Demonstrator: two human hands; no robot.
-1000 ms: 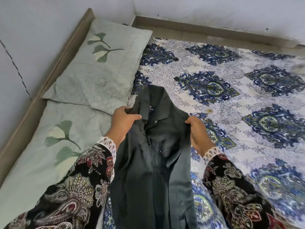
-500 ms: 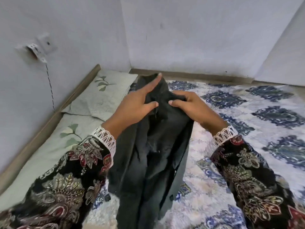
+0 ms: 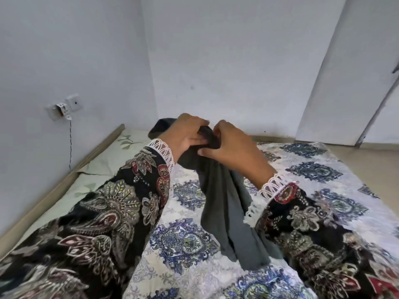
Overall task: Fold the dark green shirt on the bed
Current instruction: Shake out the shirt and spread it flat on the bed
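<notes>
The dark green shirt [image 3: 224,203] hangs bunched from both hands above the bed [image 3: 185,240], its lower part draping down onto the blue-patterned cover. My left hand [image 3: 186,134] grips the top of the shirt near the collar. Close beside it, my right hand [image 3: 233,147] pinches the same bunched top edge. The two hands almost touch. The collar is mostly hidden behind my fingers, with a dark fold sticking out to the left of my left hand.
Pale green pillows [image 3: 108,156] with leaf prints lie along the bed's left side by the wooden frame [image 3: 64,186]. A wall socket [image 3: 62,107] with a hanging cord sits on the left wall. A door [image 3: 345,72] stands at the right, with bare floor [image 3: 371,169] beyond the bed.
My hands have lifted the shirt higher and come closer together at its top. The view has tilted up, showing more wall. The shirt now hangs narrower and more bunched.
</notes>
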